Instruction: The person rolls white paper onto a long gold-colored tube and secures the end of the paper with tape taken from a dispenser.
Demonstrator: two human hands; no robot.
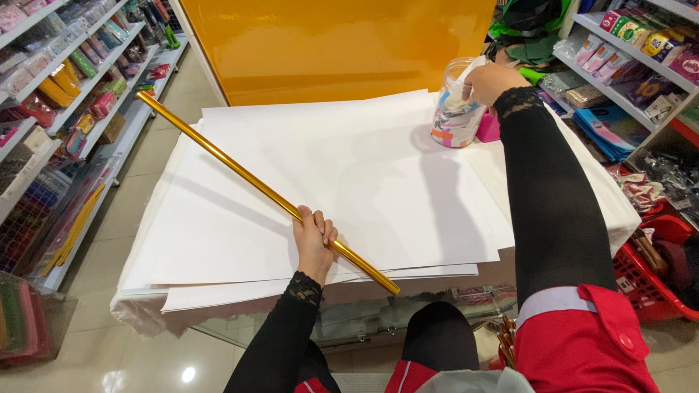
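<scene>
Red cloth with a grey band and a red button covers the right forearm closest to the lens, over a black sleeve ending in a lace cuff. Just left of it, below the paper's near edge, a bundle of thin gold sticks pokes up.

Left hand lies on the paper near its front edge, fingers curled fully round a gold tube. That tube is long, thin, round and glossy like foil; it runs diagonally from the paper's far-left corner, where its end sticks out past the sheets, down to the front edge right of the hand.

Paper is a stack of large white matte sheets, fanned slightly, resting on a white-draped table.

Right hand sits at the paper's far-right corner, on the mouth of a clear plastic jar. Fingers bend down over the rim and seem pinched, though what they grip is hidden. Inside the jar are mixed small pieces in pink, blue and white, too jumbled to name. 1 pink box stands touching the jar, on its right.

Beyond the paper rises a shiny orange panel. Left of the paper, shelves hold colourful packets. Right of it, more shelves carry boxes, and a red basket sits low, filled with dark goods.
</scene>
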